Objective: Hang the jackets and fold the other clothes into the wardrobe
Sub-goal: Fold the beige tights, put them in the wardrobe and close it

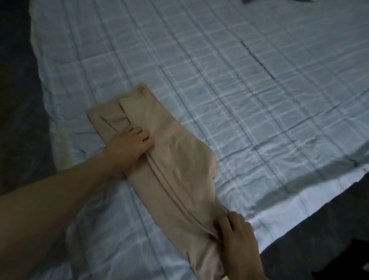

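A beige garment [175,165] lies folded into a long strip on the light blue checked bedsheet [239,90], running from the middle toward the near edge. My left hand [129,145] grips its left edge near the far end, fingers curled into the cloth. My right hand [237,241] pinches the bunched fabric at the near end of the strip. No wardrobe or jacket shows in this view.
The bed's left side meets a dark floor [18,90]. A dark cover or edge [323,229] borders the sheet at the lower right. A dark item [277,1] peeks in at the top edge.
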Demonstrator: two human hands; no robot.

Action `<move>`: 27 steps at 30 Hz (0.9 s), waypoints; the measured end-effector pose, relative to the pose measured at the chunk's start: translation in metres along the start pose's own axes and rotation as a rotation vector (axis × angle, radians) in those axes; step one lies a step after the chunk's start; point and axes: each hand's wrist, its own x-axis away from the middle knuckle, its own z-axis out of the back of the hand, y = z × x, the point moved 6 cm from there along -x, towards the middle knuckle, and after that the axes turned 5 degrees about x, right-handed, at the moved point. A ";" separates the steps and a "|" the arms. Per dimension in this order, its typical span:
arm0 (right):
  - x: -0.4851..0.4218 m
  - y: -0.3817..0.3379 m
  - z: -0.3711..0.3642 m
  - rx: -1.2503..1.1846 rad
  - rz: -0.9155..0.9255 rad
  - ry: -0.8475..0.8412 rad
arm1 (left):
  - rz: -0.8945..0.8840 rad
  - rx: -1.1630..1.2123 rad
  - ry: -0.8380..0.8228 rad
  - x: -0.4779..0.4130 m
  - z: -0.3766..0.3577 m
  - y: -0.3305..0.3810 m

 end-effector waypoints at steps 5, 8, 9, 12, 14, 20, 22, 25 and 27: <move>-0.001 0.011 0.002 -0.033 0.038 -0.101 | -0.104 0.029 0.055 0.001 0.011 -0.002; -0.002 0.031 0.003 -0.084 -0.095 -0.196 | -0.101 0.050 0.116 0.009 0.018 -0.018; -0.003 0.034 0.005 -0.098 -0.140 -0.216 | -0.079 0.061 0.115 0.014 0.017 -0.021; -0.004 0.023 -0.001 -0.125 -0.061 -0.355 | 0.065 0.087 0.004 0.035 0.001 -0.015; 0.002 0.013 -0.011 -0.163 0.017 -0.477 | 0.212 0.109 -0.088 0.039 -0.004 -0.006; -0.006 0.029 0.010 -0.364 -0.206 -0.162 | 0.187 0.190 0.016 0.013 0.027 0.031; -0.014 0.034 0.005 -0.346 -0.263 -0.181 | 0.071 0.279 0.146 -0.003 0.043 0.055; -0.019 0.030 -0.009 -0.287 -0.261 -0.327 | -0.037 0.312 0.232 -0.034 0.049 0.082; -0.020 0.027 -0.012 -0.284 -0.262 -0.342 | -0.103 0.290 0.199 -0.052 0.045 0.093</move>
